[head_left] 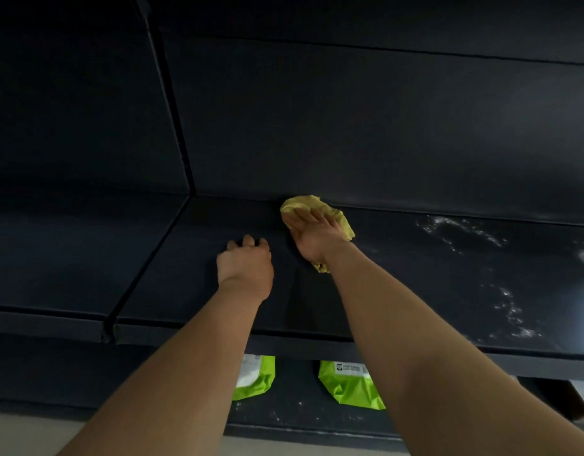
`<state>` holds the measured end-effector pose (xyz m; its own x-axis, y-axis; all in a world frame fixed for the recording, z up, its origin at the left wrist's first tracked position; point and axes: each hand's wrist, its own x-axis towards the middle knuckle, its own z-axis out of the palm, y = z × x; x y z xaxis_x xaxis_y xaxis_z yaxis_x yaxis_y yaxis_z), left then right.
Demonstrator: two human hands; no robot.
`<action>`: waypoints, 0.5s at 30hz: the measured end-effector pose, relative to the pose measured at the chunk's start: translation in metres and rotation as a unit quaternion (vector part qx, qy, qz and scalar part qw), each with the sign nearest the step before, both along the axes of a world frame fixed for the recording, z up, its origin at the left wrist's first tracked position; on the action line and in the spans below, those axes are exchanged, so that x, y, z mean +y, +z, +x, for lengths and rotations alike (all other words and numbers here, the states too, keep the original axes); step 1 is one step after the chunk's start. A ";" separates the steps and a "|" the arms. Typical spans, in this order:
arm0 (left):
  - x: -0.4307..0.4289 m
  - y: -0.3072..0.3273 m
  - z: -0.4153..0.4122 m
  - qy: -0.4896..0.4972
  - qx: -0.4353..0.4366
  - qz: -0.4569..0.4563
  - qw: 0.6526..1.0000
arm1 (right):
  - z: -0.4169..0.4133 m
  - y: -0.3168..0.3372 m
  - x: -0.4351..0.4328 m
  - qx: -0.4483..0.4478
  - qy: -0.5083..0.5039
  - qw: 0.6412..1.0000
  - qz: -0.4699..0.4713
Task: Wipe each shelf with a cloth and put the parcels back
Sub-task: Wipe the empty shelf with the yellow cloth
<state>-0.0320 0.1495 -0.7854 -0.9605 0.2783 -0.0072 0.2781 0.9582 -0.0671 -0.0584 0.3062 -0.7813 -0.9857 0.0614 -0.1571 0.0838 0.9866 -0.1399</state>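
Nearest us, a green parcel (256, 378) and a second green parcel (348, 385) lie apart on the lower shelf (300, 413). On the dark upper shelf (201, 274), our left hand (244, 264) grasps nothing; its loosely bent fingertips touch the surface. Just beyond, our right hand (313, 235) presses flat, fingers straight, on the yellow cloth (303, 202), which lies near the back panel (349, 126). White residue (461, 230) marks the shelf to the right.

I have open room to my right along the shelf (432, 284), dusted white, until the back panel (366, 126) stops any reach. On the left, a seam (145, 258) splits the boards. Below, two green parcels (348, 386) stand with a gap between them.
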 end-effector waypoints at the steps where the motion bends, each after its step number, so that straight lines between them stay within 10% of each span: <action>1: 0.001 -0.001 0.000 0.003 0.001 -0.001 1.000 | -0.004 0.000 0.003 0.001 -0.018 1.000 -0.002; 15: 0.000 -0.002 0.002 0.008 -0.020 0.010 1.000 | 0.060 -0.005 0.060 0.003 -0.262 0.965 -0.003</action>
